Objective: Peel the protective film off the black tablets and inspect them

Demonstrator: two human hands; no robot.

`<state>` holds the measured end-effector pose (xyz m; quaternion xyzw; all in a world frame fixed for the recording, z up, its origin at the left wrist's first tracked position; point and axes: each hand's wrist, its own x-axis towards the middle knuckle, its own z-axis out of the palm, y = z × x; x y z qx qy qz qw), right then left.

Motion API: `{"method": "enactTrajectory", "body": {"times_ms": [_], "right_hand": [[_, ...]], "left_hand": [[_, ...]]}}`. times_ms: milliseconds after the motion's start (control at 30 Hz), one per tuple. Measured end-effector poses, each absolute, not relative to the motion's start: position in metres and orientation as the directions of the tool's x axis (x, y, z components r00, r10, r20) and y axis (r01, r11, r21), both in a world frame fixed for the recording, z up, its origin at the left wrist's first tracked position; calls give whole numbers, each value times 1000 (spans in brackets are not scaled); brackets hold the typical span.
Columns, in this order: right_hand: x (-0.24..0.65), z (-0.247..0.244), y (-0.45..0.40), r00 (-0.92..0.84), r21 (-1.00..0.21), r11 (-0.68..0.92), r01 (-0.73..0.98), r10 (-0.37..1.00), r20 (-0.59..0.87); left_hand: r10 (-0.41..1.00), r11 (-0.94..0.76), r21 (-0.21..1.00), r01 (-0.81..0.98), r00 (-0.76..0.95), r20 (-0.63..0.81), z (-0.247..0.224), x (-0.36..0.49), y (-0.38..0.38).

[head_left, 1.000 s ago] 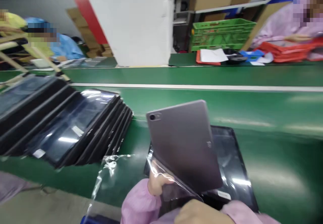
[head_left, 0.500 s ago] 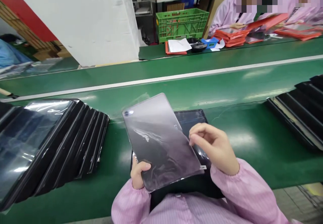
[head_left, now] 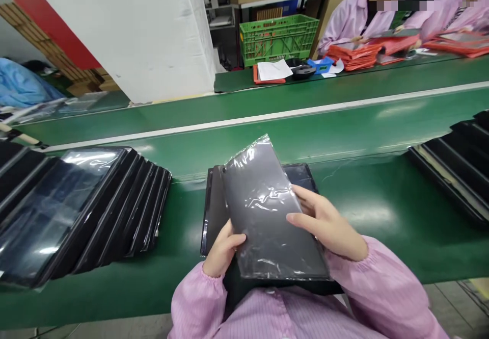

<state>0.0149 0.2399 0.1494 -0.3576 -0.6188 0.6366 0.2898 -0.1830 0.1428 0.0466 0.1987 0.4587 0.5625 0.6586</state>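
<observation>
So both hands are on the same thing here: a dark gray tablet (head_left: 273, 232) in a clear plastic sleeve (head_left: 265, 199), held at a slant right in front of the person's chest. The left hand (head_left: 222, 250) has it by the lower left edge, thumb lying on the front and the other fingers tucked mostly out of sight behind. The right hand (head_left: 330, 227) has the right edge pinched, thumb pressed flat on the plastic and the fingers wrapped along the side. The sleeve is pretty shiny, with wrinkly glare across the middle and crinkles along the top and bottom. Behind and below the tablet there's a dark flat case (head_left: 214, 209) lying on the green bench (head_left: 382, 257), mostly covered, poking out to the left and at the upper right. Off to the left is a fanned row of black plastic-wrapped cases (head_left: 114, 216), overlapping each other, and over on the right there's another overlapping black stack (head_left: 462, 176). Across the white strip (head_left: 244, 120), the far side has a green crate (head_left: 278, 41), a sheet of white paper (head_left: 274, 69), a small blue item (head_left: 321, 66) and a pile of red sleeves (head_left: 353, 56), with a co-worker in a pink smock (head_left: 346, 20) sitting behind that pile.
</observation>
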Motion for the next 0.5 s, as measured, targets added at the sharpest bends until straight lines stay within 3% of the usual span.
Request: {"method": "enactTrajectory", "body": {"times_ms": [200,300,400,500], "right_hand": [[-12,166,213,-524,-936,221,273,851,48],[-28,158,191,-655,-905,333,265,751,85],[-27,144,183,-760,-918,343,199,645,77],[-3,123,195,-651,-921,269,283,759,21]], "left_hand": [[925,250,920,-303,-206,-319,67,-190,142],[931,212,903,-372,-203,-303,80,-206,127],[842,307,830,-465,-275,-465,93,-223,113],[702,408,781,-474,-385,-600,98,-236,110]]}}
